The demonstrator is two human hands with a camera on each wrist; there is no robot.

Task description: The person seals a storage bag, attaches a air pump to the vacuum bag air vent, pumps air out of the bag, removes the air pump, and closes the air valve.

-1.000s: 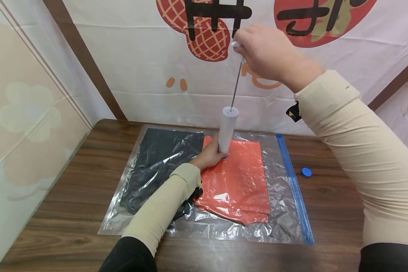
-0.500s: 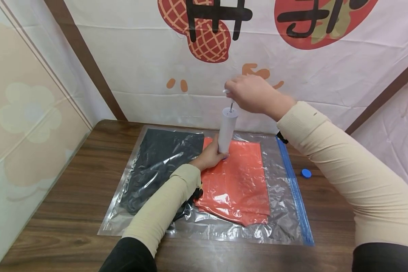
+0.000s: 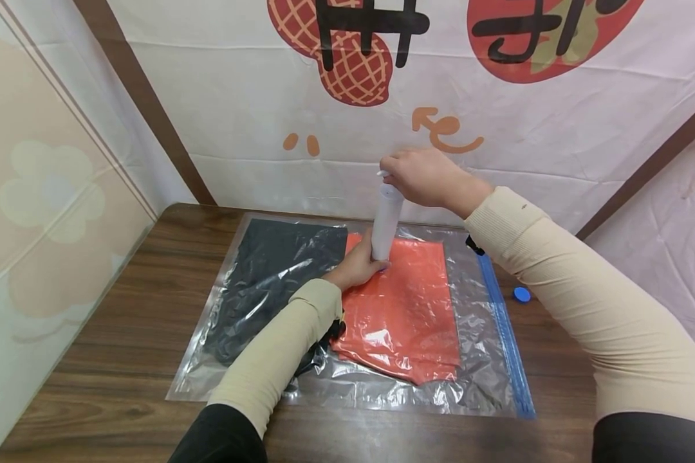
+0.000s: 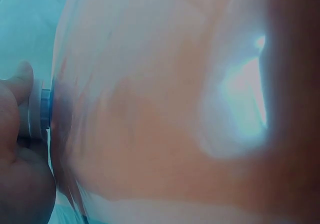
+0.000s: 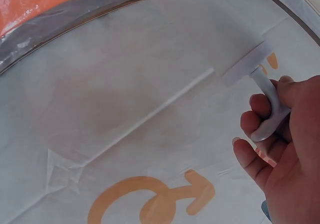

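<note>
A white hand pump (image 3: 387, 218) stands nearly upright on a clear vacuum storage bag (image 3: 481, 360). My left hand (image 3: 357, 262) grips the lower end of the pump; the left wrist view shows its blue valve (image 4: 46, 109) between pump and bag. My right hand (image 3: 431, 180) holds the pump's white handle (image 5: 270, 109), fingers curled round it, just above the cylinder's top. Inside the bag lie a folded dark cloth (image 3: 278, 270) on the left and a folded orange-red cloth (image 3: 405, 308) on the right.
A blue round cap (image 3: 521, 294) lies on the wooden table (image 3: 116, 347), right of the bag's blue zip edge (image 3: 506, 341). Behind the table hangs a white printed fabric (image 3: 237, 96), close to the bag's far edge.
My right hand has come down with the handle, and the metal rod has slid into the pump until it is no longer seen. My left hand and the bag have stayed in place.
</note>
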